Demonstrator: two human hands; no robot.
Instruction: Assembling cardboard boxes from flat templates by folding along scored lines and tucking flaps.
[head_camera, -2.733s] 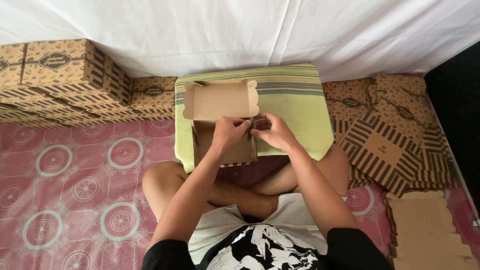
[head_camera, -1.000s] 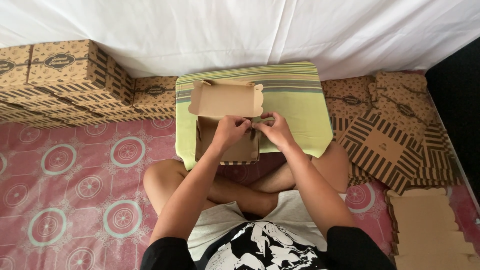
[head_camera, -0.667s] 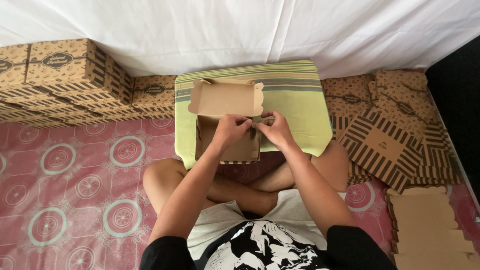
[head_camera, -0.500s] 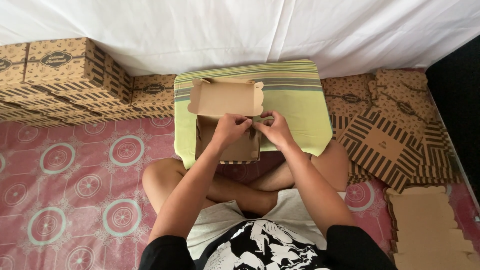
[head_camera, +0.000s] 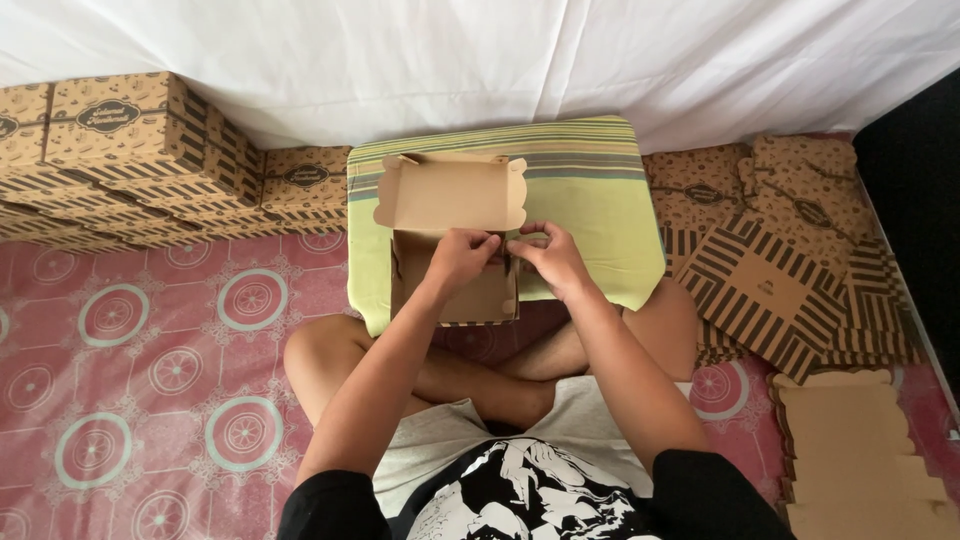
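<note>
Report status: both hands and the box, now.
Left hand and right hand both gripping right wall of open cardboard box. Lid flap up, box on green striped cushion. Nothing in the way.

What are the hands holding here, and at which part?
Both the left hand and right hand pinch the half-folded cardboard box at its right side wall, near the top corner.

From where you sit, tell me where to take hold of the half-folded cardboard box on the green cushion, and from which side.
Grip the cardboard box by its two side walls, coming from the near side, over the lap. Its lid stands open at the far edge, so that side is blocked. The left hand and right hand already meet at its right wall, on the green cushion.
</note>
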